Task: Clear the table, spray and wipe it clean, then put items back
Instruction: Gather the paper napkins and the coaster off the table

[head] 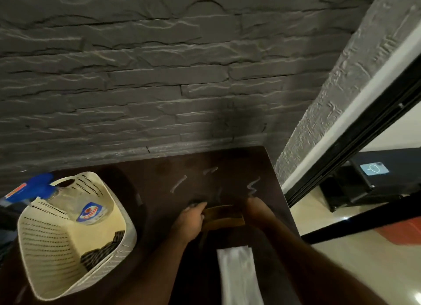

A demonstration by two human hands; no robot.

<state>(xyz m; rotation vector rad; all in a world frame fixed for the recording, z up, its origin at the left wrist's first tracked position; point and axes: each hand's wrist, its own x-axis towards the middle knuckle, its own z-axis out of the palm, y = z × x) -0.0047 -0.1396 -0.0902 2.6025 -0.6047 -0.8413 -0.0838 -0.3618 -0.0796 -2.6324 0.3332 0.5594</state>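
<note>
On the dark table [159, 190], both hands [189, 222] [257, 211] grasp a brown tray [224, 216] (blurred) between them.

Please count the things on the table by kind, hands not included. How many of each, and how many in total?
Basket: 1
Spray bottle: 1, lying in the basket
Wooden tray: 1, held by both hands
White cloth: 1
Total: 4
</note>
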